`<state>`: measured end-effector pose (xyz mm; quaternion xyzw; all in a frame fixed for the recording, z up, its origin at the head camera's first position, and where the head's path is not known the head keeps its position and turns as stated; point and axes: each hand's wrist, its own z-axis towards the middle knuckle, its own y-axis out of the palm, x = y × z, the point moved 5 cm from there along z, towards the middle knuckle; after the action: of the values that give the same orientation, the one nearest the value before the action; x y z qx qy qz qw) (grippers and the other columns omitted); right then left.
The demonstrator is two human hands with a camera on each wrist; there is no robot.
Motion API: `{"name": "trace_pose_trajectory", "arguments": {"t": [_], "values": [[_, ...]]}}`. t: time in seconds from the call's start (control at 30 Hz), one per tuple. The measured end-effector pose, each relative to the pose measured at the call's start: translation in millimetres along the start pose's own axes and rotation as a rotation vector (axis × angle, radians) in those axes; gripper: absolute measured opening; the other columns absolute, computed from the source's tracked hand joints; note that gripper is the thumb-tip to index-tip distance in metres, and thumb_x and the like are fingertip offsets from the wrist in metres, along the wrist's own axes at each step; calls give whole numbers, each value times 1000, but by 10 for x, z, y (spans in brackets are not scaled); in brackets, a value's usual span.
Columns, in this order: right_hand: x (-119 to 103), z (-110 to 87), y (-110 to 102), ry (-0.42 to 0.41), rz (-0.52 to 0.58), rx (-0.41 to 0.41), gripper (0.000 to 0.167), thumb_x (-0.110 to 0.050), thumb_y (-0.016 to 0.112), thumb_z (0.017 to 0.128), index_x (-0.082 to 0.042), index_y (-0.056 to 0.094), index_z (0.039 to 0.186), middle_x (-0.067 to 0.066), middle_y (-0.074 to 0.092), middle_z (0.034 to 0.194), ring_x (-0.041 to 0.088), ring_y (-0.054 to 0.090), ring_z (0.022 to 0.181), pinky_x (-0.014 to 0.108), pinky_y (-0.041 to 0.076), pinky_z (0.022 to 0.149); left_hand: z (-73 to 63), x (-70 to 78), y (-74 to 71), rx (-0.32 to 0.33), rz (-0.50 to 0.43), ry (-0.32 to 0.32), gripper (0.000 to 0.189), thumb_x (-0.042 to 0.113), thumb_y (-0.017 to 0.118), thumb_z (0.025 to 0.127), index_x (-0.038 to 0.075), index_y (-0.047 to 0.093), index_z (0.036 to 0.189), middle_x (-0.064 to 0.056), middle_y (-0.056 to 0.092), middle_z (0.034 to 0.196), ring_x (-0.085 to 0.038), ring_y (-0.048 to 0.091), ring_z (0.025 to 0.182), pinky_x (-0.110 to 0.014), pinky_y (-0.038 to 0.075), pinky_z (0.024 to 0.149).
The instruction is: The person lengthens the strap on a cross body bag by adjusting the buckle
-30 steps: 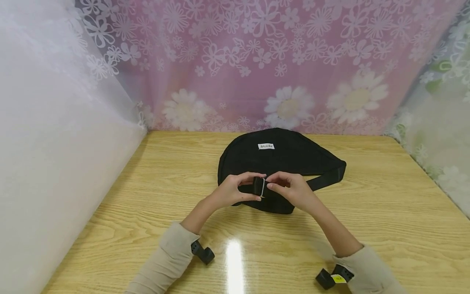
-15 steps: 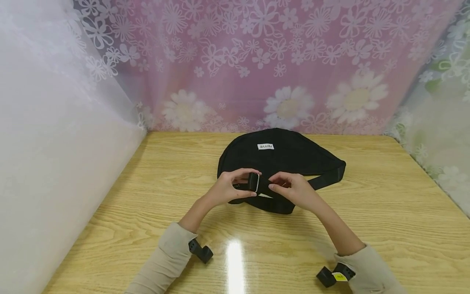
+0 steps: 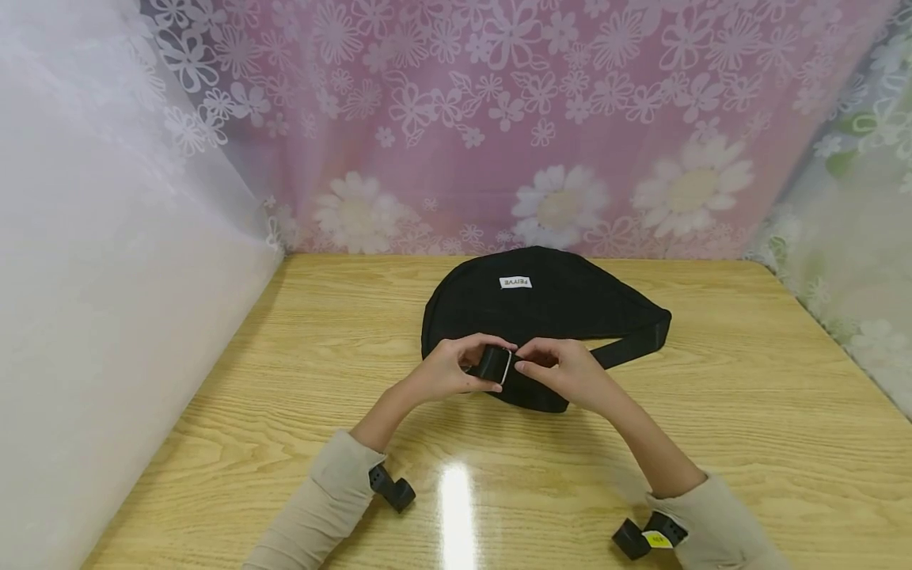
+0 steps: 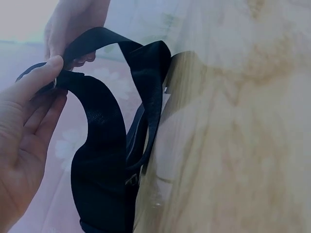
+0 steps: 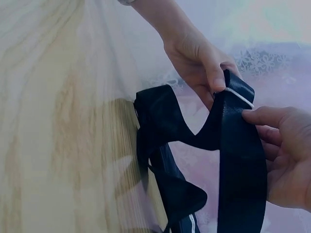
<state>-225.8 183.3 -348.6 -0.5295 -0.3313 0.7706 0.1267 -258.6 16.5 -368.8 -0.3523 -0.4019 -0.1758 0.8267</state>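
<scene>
A black fabric bag (image 3: 549, 305) with a white label (image 3: 515, 282) lies on the table, its webbing strap (image 5: 243, 170) raised in loops in front. My left hand (image 3: 438, 374) pinches a silver metal slider buckle (image 3: 507, 367) between thumb and fingers, and a fold of black strap (image 3: 490, 363) bulges through it. On the buckle's other side, my right hand (image 3: 575, 370) pinches the strap between thumb and index finger, its fingertips right beside the metal bar. In the right wrist view, the buckle (image 5: 240, 97) crosses the strap as a pale bar.
The bag rests on a wood-grain table (image 3: 342, 317). More strap (image 3: 634, 347) loops out at the bag's right end. A flowered pink curtain (image 3: 456, 158) hangs behind, with a white sheet (image 3: 128, 237) to the left. Small black cameras (image 3: 392, 488) sit on both wrists.
The left hand with the buckle first shifted left, away from the right hand, then came back beside it. The strap fold in the buckle now looks wider. The right hand barely moved.
</scene>
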Motion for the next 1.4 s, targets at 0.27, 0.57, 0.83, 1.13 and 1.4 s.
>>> {"name": "trace_pose_trajectory", "arguments": {"t": [0.27,0.57,0.83,1.13,1.4], "values": [[57,3,-92,8,-57,-30,15,-19,63,89,-8,67,98,-4,61,83,15,55,70,28,48,60,-12,1,-139,55,-60,-54,54,-7,73,74,2,54,123,-12,60,112,-16,63,89,-33,50,78],[7,8,-86,-43,-47,-20,10,-16,62,89,-10,68,94,-4,63,87,14,58,80,34,51,72,-3,26,-88,29,-65,-26,54,-3,75,73,5,55,122,-10,62,109,-15,63,81,-30,50,73],[-52,-13,-28,-66,-57,-35,13,-17,63,89,-9,68,98,-3,63,91,14,57,82,32,49,71,2,117,-5,1,12,-4,52,-4,76,72,2,56,119,-12,58,114,-13,62,85,-28,50,75],[28,-16,-121,-45,-89,-24,17,-18,63,89,-6,67,100,-3,63,91,14,57,77,35,47,69,-9,337,-83,15,-29,-24,51,-9,73,73,-4,54,119,-17,58,113,-17,64,80,-31,51,71],[-18,-8,-71,-56,-32,-9,9,-14,62,89,-10,68,95,-1,63,89,16,61,72,28,51,62,6,361,-60,9,2,34,50,-10,73,71,-6,54,117,-20,58,112,-14,63,85,-29,50,76]]}}
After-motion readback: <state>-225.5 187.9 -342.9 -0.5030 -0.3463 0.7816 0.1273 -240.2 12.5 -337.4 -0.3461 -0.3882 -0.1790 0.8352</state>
